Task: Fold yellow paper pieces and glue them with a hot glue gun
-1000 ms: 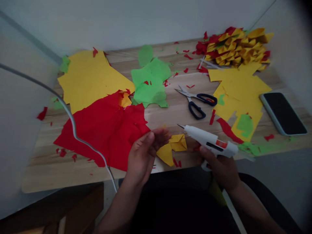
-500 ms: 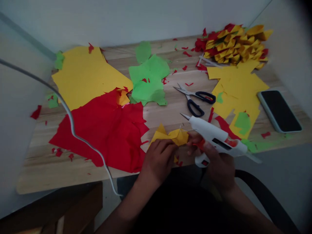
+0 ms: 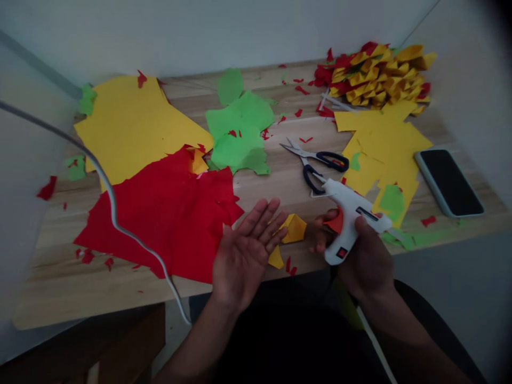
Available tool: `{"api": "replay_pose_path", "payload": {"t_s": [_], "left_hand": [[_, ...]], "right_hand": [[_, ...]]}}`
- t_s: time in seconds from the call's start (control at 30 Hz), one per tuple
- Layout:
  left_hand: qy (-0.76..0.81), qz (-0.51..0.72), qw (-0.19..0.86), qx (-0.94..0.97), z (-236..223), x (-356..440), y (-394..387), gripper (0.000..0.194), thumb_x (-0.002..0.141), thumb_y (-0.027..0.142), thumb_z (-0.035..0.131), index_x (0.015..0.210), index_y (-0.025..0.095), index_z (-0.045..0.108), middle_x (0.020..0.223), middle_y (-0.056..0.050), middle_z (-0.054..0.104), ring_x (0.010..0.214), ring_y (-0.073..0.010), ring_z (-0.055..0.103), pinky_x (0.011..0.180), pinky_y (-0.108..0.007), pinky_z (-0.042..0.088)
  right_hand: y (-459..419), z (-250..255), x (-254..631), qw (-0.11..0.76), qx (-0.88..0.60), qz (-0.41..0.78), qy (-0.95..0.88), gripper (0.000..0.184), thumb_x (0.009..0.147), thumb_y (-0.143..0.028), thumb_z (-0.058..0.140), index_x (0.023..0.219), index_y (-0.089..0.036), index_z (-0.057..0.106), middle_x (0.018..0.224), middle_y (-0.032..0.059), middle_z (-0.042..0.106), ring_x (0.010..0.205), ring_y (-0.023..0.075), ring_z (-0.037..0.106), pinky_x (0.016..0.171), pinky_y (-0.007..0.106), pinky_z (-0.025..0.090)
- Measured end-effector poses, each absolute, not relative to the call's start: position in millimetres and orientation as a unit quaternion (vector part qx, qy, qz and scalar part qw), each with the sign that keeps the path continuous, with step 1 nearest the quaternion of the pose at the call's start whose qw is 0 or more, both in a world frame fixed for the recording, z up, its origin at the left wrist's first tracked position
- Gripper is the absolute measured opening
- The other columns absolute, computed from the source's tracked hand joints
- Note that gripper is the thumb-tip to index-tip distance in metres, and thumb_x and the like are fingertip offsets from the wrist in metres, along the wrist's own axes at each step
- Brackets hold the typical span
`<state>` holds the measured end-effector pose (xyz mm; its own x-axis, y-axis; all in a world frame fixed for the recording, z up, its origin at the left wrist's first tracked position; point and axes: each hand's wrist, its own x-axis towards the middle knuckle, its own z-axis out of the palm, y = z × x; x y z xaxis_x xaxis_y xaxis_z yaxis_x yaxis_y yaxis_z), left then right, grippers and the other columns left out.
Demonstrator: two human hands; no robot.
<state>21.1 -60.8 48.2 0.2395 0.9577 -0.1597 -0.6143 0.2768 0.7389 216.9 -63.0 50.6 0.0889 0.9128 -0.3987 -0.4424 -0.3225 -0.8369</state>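
My left hand is turned palm up over the table's front edge, fingers stretched out, with nothing in it. Just behind its fingertips lies a folded yellow paper piece, partly hidden by the fingers. My right hand grips a white hot glue gun by its handle, fingers near the orange trigger. The nozzle points up and left, over the handles of the scissors, which lie with blades slightly apart. Beside my left wrist spreads a large red paper sheet.
Yellow sheets and green paper pieces lie at the back. A heap of folded yellow and red paper stands at the back right, and a phone lies at the right. A grey cable crosses the left side. Red scraps are scattered about.
My left hand has let go of the folded yellow paper and turned palm up. The glue gun in my right hand has moved right and tilted more upright, away from the paper.
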Motion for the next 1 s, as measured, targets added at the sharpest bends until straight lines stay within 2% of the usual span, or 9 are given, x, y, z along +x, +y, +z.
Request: {"api": "replay_pose_path", "payload": {"t_s": [0.17,0.33,0.43,0.5,0.53,0.6,0.67,0.83,1.0], "left_hand": [[0.311,0.518,0.781,0.159,56,20,-52,0.067,0.100,0.068,0.024,0.131,0.025,0.065,0.152,-0.006,0.054,0.140,-0.0281,0.052,0.113,-0.049,0.047],[0.334,0.517,0.753,0.231,55,17,-55,0.070,0.100,0.069,0.020,0.132,0.026,0.064,0.147,-0.008,0.059,0.132,-0.0284,0.059,0.106,-0.049,0.051],[0.416,0.500,0.610,0.453,49,15,-61,0.042,0.102,0.053,0.043,0.122,0.026,0.069,0.126,-0.008,0.071,0.118,-0.0252,0.066,0.102,-0.044,0.051],[0.471,0.433,0.441,0.630,43,18,-67,0.021,0.097,0.030,0.058,0.111,0.024,0.072,0.111,-0.007,0.073,0.108,-0.0228,0.066,0.097,-0.040,0.051],[0.478,0.390,0.368,0.696,39,20,-70,0.019,0.095,0.022,0.060,0.110,0.022,0.072,0.108,-0.007,0.073,0.106,-0.0226,0.065,0.094,-0.040,0.051],[0.479,0.305,0.282,0.773,32,26,-76,0.025,0.092,0.017,0.061,0.116,0.020,0.070,0.112,-0.009,0.071,0.106,-0.0249,0.063,0.091,-0.042,0.052],[0.488,0.239,0.242,0.804,27,32,-81,0.035,0.091,0.019,0.064,0.126,0.020,0.065,0.119,-0.010,0.069,0.110,-0.0281,0.061,0.092,-0.045,0.052],[0.509,0.163,0.193,0.823,24,40,-83,0.051,0.091,0.030,0.067,0.140,0.022,0.055,0.125,-0.011,0.065,0.114,-0.0295,0.058,0.095,-0.047,0.050],[0.507,0.153,0.160,0.833,23,41,-84,0.050,0.091,0.032,0.068,0.139,0.031,0.056,0.130,-0.010,0.061,0.115,-0.0296,0.057,0.095,-0.047,0.049]], "right_hand": [[-63,49,216,0.536,-0.488,0.650,-0.228,0.034,0.090,-0.055,0.053,0.094,-0.025,0.067,0.088,0.0041,0.071,0.053,0.0149,0.062,0.055,0.033,0.056],[-59,54,213,0.533,-0.478,0.659,-0.232,0.038,0.089,-0.059,0.051,0.095,-0.024,0.066,0.088,0.0064,0.074,0.057,0.0183,0.067,0.052,0.032,0.055],[-62,55,215,0.519,-0.515,0.632,-0.256,0.035,0.088,-0.057,0.058,0.097,-0.024,0.066,0.088,0.0057,0.075,0.055,0.0180,0.066,0.049,0.030,0.053],[-70,55,218,0.497,-0.563,0.578,-0.321,0.035,0.090,-0.058,0.057,0.094,-0.024,0.067,0.074,0.0032,0.072,0.046,0.0161,0.059,0.042,0.028,0.046],[-75,55,220,0.477,-0.586,0.547,-0.361,0.036,0.092,-0.058,0.055,0.090,-0.024,0.067,0.066,0.0022,0.069,0.044,0.0157,0.055,0.041,0.028,0.042],[-86,57,222,0.420,-0.628,0.490,-0.435,0.042,0.094,-0.059,0.053,0.077,-0.023,0.067,0.055,0.0020,0.062,0.044,0.0158,0.051,0.042,0.029,0.039],[-95,61,224,0.370,-0.658,0.447,-0.479,0.047,0.093,-0.061,0.053,0.068,-0.023,0.065,0.056,0.0028,0.061,0.047,0.0158,0.050,0.047,0.030,0.042],[-106,70,232,0.325,-0.685,0.399,-0.515,0.047,0.090,-0.066,0.054,0.078,-0.023,0.069,0.060,0.0021,0.060,0.050,0.0169,0.053,0.050,0.031,0.048],[-107,72,246,0.245,-0.732,0.332,-0.543,0.048,0.085,-0.069,0.060,0.079,-0.023,0.071,0.058,0.0034,0.062,0.051,0.0197,0.057,0.048,0.033,0.049]]}}
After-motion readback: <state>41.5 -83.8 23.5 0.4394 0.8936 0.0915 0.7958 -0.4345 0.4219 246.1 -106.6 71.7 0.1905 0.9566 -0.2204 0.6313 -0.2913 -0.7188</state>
